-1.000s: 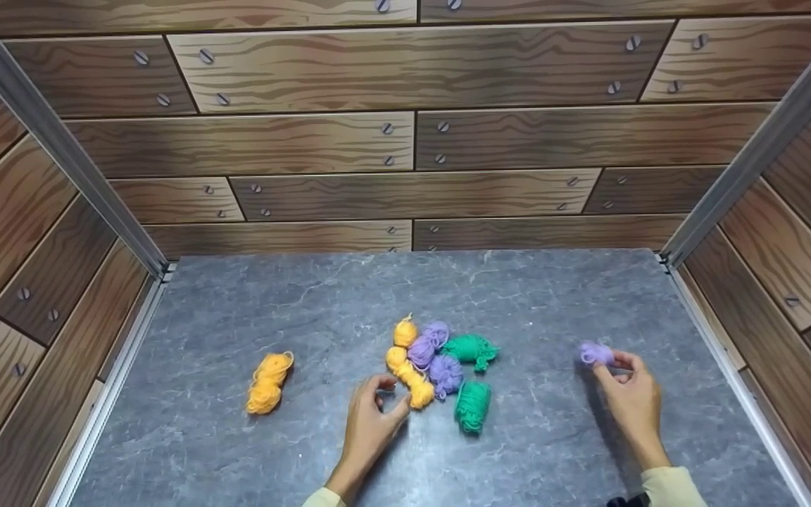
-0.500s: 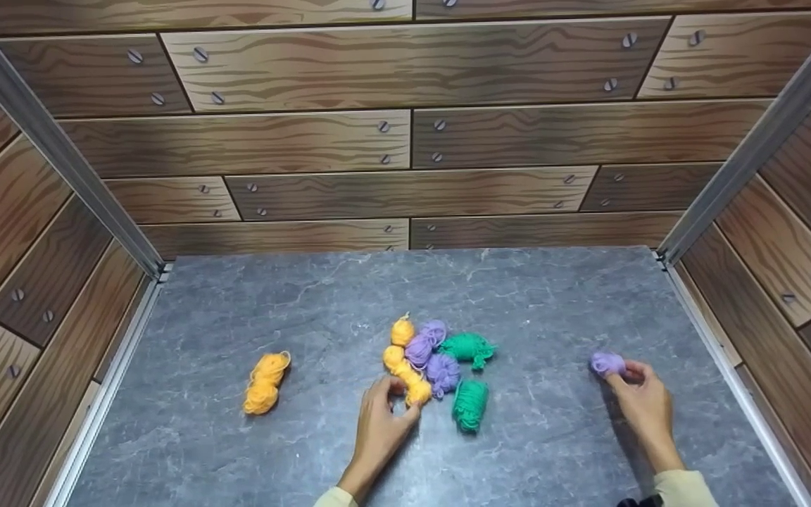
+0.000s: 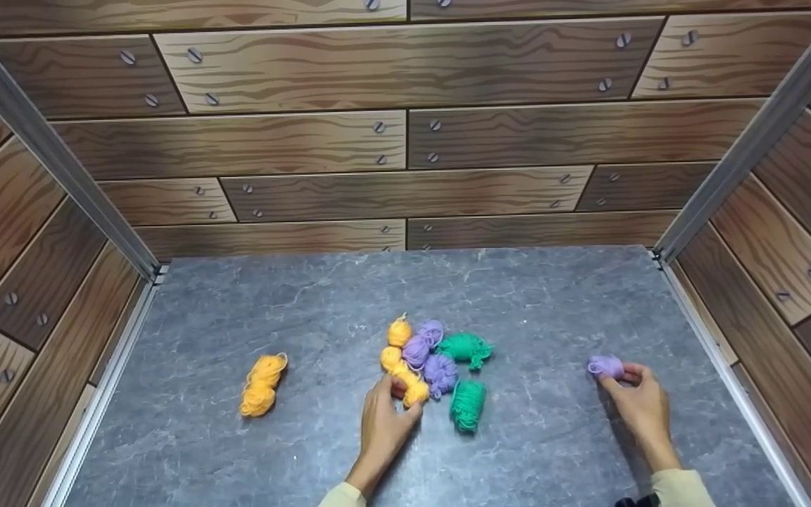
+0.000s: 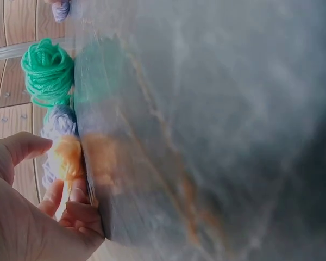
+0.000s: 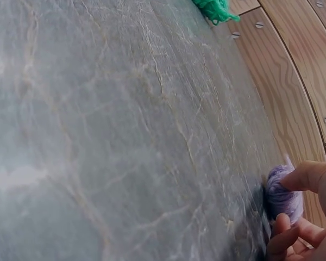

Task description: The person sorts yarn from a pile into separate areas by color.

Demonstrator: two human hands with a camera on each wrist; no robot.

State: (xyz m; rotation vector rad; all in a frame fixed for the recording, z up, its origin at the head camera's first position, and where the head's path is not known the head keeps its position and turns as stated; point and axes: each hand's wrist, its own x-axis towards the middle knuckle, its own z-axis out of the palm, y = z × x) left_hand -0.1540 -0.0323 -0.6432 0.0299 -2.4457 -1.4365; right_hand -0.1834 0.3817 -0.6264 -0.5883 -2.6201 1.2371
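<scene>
In the head view my left hand point(image 3: 386, 422) has its thumb and fingers around the near end of a yellow yarn bundle point(image 3: 405, 377), which lies on the table. The left wrist view shows that yellow yarn point(image 4: 68, 157) between thumb and fingertips. Off to the right, my right hand point(image 3: 641, 408) pinches a small purple ball of yarn point(image 3: 606, 366) by its side. The right wrist view has the thumb across this purple yarn point(image 5: 285, 201), close over the tabletop. Against the yellow bundle lie purple yarn balls point(image 3: 441, 374) and a small yellow ball point(image 3: 400, 332).
Two green yarn bundles, one far point(image 3: 465, 348) and one near point(image 3: 468, 406), lie right of the cluster. Another yellow yarn bundle point(image 3: 263, 385) lies alone at the left. Wood-patterned walls point(image 3: 405, 141) and metal rails point(image 3: 736, 394) bound the grey marbled table point(image 3: 321, 303).
My left hand has moved right and closed around the yellow bundle's near end. My right hand moved slightly right and nearer with the purple ball, then stayed about there.
</scene>
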